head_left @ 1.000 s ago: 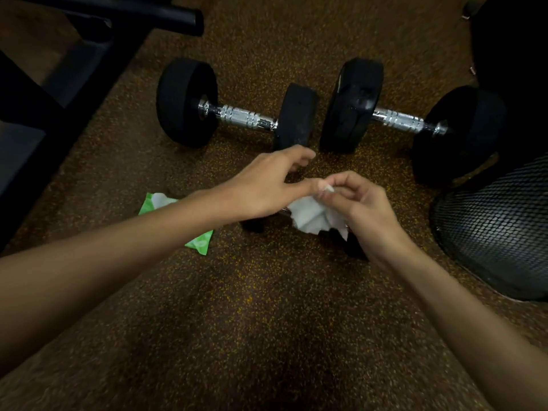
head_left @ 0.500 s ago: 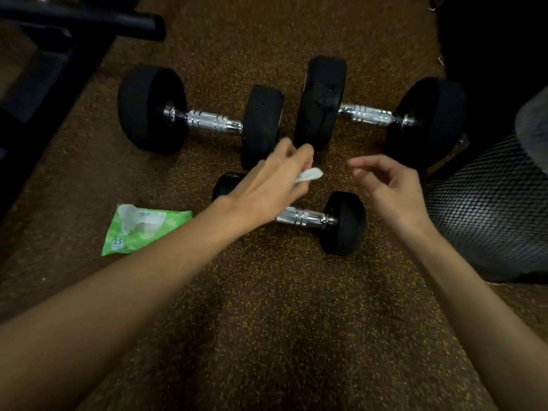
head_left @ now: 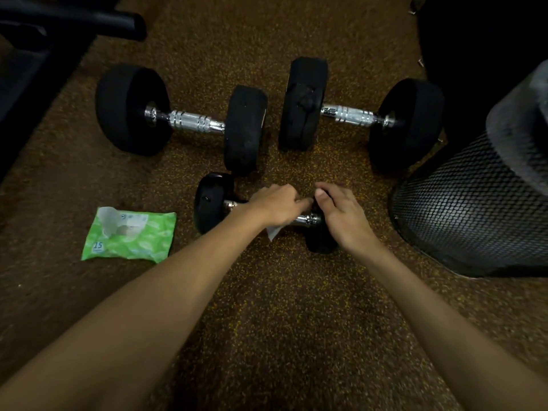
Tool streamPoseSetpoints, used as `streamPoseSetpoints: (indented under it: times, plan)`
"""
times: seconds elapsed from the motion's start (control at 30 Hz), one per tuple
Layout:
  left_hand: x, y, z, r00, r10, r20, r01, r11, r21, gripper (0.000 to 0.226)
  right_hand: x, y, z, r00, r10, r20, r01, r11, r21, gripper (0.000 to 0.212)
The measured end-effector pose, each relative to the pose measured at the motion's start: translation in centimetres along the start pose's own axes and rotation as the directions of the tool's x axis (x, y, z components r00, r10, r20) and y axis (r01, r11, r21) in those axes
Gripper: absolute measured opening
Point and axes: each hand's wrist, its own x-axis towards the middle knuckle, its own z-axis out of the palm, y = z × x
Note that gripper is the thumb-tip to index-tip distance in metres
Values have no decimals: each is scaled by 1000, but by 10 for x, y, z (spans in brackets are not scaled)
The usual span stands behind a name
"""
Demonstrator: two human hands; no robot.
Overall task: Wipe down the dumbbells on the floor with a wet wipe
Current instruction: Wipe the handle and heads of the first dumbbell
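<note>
Small dumbbell [head_left: 211, 200]: left hand [head_left: 275, 204] curls wet wipe [head_left: 273, 232] around handle, right hand [head_left: 341, 215] grips end.

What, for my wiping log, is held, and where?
Left-hand grip: white wet wipe against small black dumbbell's chrome handle; right-hand grip: that dumbbell's right head.

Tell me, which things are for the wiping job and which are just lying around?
For the job: small dumbbell, wet wipe in the left hand, right hand holding the dumbbell's end, left big dumbbell, right big dumbbell, wipes pack.
Just lying about: mesh bin, black frame.
</note>
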Motion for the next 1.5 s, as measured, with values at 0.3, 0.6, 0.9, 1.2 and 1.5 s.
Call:
streamPoseSetpoints:
  times: [0.3,0.6,0.9,1.2,1.5]
  plan:
    - [-11,-26,-31,981,165,104,-159,986,-56,27,-4,4,4,998,-49,-31,50,998,30,37]
    - [10,0,-7,983,150,101,-144,987,-72,25,-2,4,2,998,-53,-27,54,998,39,37]
    - [-35,-34,0,918,383,-99,-382,924,28,37,-4,3,2,999,-53,-12,54,997,58,37]
    - [-29,0,6,960,237,-148,-247,968,-47,27,0,3,1,999,-41,-17,41,998,40,37]
    - [-34,-25,13,918,291,-268,-344,922,-178,17,2,4,3,999,-32,-33,34,998,59,35]
